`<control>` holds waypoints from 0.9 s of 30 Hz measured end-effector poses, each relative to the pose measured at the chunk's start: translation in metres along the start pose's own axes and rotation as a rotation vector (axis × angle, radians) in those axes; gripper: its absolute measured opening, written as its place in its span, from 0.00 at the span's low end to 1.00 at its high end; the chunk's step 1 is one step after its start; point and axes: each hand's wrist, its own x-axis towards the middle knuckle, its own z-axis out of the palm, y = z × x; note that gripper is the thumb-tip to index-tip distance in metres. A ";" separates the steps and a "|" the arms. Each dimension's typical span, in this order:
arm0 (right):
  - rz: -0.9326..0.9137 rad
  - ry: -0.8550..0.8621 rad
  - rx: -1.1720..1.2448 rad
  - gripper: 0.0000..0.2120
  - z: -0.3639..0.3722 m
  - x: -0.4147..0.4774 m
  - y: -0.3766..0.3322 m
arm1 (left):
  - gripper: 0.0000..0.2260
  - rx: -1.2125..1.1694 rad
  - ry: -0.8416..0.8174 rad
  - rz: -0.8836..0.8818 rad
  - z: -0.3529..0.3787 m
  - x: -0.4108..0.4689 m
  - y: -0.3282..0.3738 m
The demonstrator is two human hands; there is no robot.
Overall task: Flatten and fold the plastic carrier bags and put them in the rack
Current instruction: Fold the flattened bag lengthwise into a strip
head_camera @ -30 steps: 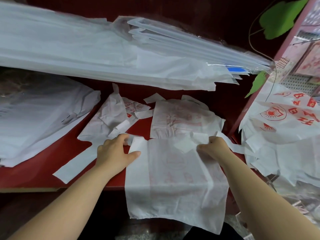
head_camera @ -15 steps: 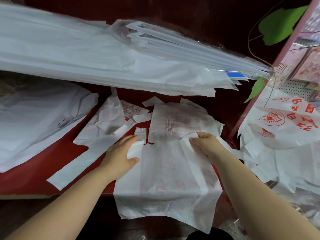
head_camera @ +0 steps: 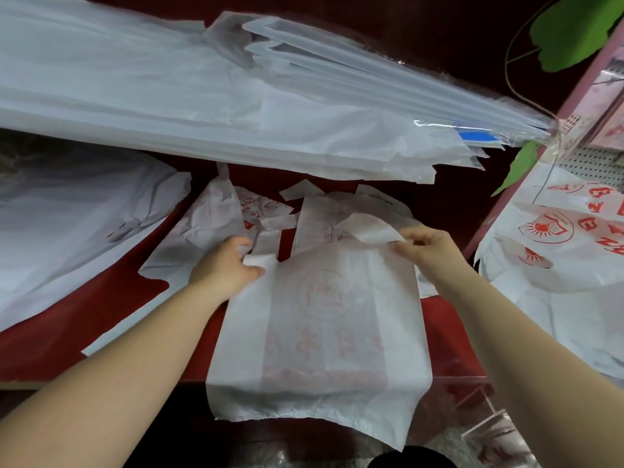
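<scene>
A stack of white sheets crowded the left of the red bench, bare red beside it. The left grip pinched one handle of the carrier bag, whose bottom overhung the front edge; two more bags lay behind. The right grip pinched the other handle, now lifted rather than flat as before.

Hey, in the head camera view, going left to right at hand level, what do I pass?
From the left: stack of plain white bags → left hand, gripping one handle → carrier bag → right hand, pinching the other handle → red-printed bags.
</scene>
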 end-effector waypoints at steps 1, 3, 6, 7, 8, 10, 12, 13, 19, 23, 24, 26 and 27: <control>0.041 -0.007 -0.011 0.08 -0.002 0.001 0.002 | 0.25 -0.076 0.006 -0.002 -0.002 0.007 0.001; 0.113 -0.023 -0.046 0.07 -0.005 0.004 0.006 | 0.23 -0.196 0.024 0.002 -0.007 0.020 0.003; 0.212 -0.001 -0.079 0.08 -0.003 0.013 0.014 | 0.23 -0.387 -0.004 -0.037 -0.010 0.033 0.009; 0.245 0.021 -0.068 0.09 -0.001 0.016 0.015 | 0.22 -0.447 -0.007 -0.060 -0.011 0.036 0.012; 0.269 0.049 -0.032 0.09 0.001 0.019 0.016 | 0.22 -0.518 -0.008 -0.080 -0.012 0.039 0.014; 0.264 0.104 0.082 0.09 0.004 0.023 0.017 | 0.21 -0.669 0.006 -0.072 -0.015 0.045 0.017; 0.171 0.133 0.161 0.09 0.005 0.026 0.016 | 0.19 -0.775 0.041 -0.002 -0.020 0.045 0.022; 0.104 0.132 0.168 0.10 0.004 0.025 0.015 | 0.17 -0.813 0.053 0.037 -0.023 0.044 0.023; -0.293 0.075 -0.074 0.12 0.001 -0.004 0.028 | 0.14 -0.756 -0.004 0.160 -0.030 0.018 0.003; -0.636 0.116 -0.429 0.10 0.005 -0.029 0.050 | 0.21 -0.476 -0.052 0.235 -0.027 -0.010 -0.021; -0.731 0.090 -0.539 0.06 0.007 -0.035 0.057 | 0.23 -0.396 -0.091 0.257 -0.026 -0.017 -0.029; -0.872 -0.001 -0.666 0.06 0.010 -0.048 0.070 | 0.26 -0.277 -0.153 0.262 -0.025 -0.025 -0.044; -0.890 -0.038 -0.689 0.06 0.012 -0.054 0.074 | 0.27 -0.254 -0.176 0.253 -0.027 -0.028 -0.049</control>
